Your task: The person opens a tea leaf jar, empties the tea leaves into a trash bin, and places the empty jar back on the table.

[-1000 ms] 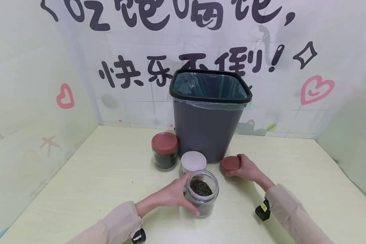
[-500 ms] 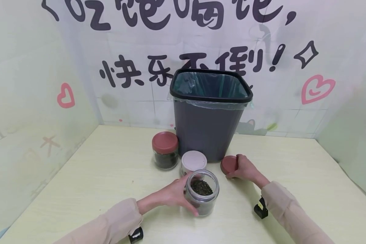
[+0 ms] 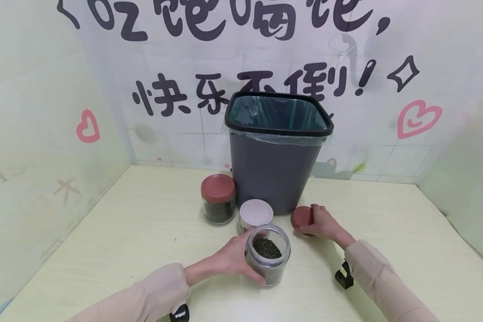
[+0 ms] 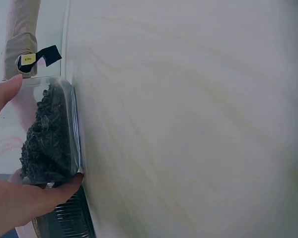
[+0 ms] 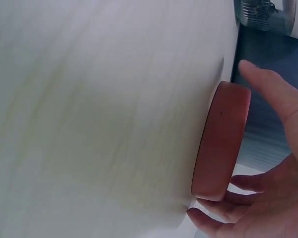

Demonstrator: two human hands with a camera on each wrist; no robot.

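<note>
My left hand [image 3: 235,257] holds an uncapped glass jar [image 3: 271,273] around its side, thumb in front and fingers behind. Dark dried leaves [image 4: 48,139], which look like tea, fill part of the jar. To the right, a red-brown lid [image 5: 221,144] lies on the table near the bin's foot. Around that lid my right hand [image 3: 324,223] is spread. The right wrist view shows the thumb apart from one side of the lid and the fingers close to the opposite side.
A dark grey bin [image 3: 271,170] with a clear liner stands at the back against the wall. A white-lidded jar [image 3: 256,213] sits just behind the open jar. Left of it stands a red-lidded jar [image 3: 218,201] with dark contents.
My right hand has loosened around the red-brown lid, its thumb shifting slightly left. The lid has settled onto the table. My left hand and the jar have barely moved.
</note>
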